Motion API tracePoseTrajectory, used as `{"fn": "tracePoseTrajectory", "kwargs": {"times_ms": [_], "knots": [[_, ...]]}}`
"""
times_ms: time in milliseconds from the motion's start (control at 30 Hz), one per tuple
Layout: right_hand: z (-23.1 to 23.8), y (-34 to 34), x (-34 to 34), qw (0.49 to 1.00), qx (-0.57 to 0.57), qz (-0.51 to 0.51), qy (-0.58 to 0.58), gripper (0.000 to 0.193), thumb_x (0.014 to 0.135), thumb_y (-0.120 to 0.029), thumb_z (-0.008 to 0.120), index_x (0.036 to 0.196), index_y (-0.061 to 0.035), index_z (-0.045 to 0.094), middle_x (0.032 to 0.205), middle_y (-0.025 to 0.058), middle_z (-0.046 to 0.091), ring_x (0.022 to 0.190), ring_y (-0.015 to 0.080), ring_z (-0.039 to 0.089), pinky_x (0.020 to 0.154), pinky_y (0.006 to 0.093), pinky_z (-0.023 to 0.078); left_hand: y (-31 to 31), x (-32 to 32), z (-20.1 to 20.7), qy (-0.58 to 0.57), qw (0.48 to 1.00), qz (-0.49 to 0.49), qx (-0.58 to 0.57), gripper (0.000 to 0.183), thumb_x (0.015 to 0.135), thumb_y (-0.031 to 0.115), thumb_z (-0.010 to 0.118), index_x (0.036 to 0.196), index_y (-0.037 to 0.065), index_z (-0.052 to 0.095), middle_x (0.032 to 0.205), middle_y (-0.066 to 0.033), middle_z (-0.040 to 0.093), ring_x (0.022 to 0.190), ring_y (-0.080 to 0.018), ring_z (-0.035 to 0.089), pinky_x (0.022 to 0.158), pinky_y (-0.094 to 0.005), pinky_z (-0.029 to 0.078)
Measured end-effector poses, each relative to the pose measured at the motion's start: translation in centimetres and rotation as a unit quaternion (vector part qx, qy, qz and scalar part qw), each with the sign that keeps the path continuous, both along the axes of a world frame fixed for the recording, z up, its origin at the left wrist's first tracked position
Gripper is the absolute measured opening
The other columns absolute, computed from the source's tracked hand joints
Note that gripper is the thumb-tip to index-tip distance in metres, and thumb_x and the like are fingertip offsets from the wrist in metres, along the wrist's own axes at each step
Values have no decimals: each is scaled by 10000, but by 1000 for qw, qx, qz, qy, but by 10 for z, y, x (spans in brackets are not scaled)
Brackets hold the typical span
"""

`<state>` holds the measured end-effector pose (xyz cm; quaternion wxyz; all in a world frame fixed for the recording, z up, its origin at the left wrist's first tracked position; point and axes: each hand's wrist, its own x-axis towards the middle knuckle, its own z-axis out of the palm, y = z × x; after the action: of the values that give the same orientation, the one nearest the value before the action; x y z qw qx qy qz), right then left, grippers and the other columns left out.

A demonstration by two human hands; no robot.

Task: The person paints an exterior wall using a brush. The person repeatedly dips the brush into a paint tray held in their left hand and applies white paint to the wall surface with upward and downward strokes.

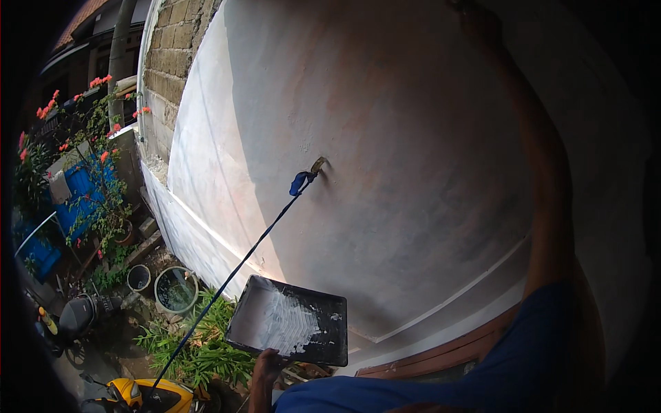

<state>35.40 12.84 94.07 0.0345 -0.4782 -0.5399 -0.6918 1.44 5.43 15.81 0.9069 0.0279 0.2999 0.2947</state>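
My left hand (267,366) grips the near edge of a black paint tray (335,341) and holds it out level with the wall's lower part. Wet whitish paint (292,323) spreads over the tray's ribbed bottom. My right arm reaches high up along the wall (413,158), and my right hand (478,26) is closed in dark shade at the upper edge. What it holds is too dark to make out. The wall has patchy white, grey and pinkish paint.
A blue rope (241,265) runs down and left from a metal hook (318,165) in the wall. Far below stand leafy plants (206,351), a round tub (175,289), a yellow motorbike (162,394) and a flowering bush (96,186). A brown wooden frame (427,352) lies under the wall's ledge.
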Motion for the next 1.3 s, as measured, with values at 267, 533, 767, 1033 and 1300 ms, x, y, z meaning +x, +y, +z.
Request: {"fn": "tracePoseTrajectory", "kwargs": {"times_ms": [267,533,767,1033,1300], "knots": [[-307,85,3,947,-307,39,86,112,700,-15,528,807,-20,562,800,109,569,745,242,595,626,359,505,-3,-8,-14,19,999,41,-24,98,660,37,568,711,61,488,770,-56,483,805,-235,510,828,-545,405],[-173,135,7,976,-94,151,122,205,770,-78,500,950,-55,594,847,111,609,770,256,588,691,351,487,-11,-19,-6,56,995,54,-55,152,659,49,577,750,48,456,771,-90,485,763,-265,514,796,-497,429],[-247,119,30,983,-128,101,88,247,732,-39,506,971,-61,568,911,62,589,847,234,579,699,348,485,-1,5,-34,18,999,27,-11,85,679,37,567,715,73,499,763,-47,484,779,-198,473,825,-531,413],[-485,36,-59,776,-352,258,456,81,752,-137,586,819,-99,612,699,86,565,606,261,574,547,356,470,-9,-20,13,64,998,5,-8,134,673,47,566,764,28,469,790,-87,467,727,-200,466,825,-412,421],[-558,-32,-73,656,-386,172,625,173,687,-165,667,813,-49,644,802,78,648,707,205,629,644,275,486,-3,-17,16,73,997,-20,19,87,778,87,527,781,0,527,559,-30,450,580,-185,497,778,-476,444]]}}
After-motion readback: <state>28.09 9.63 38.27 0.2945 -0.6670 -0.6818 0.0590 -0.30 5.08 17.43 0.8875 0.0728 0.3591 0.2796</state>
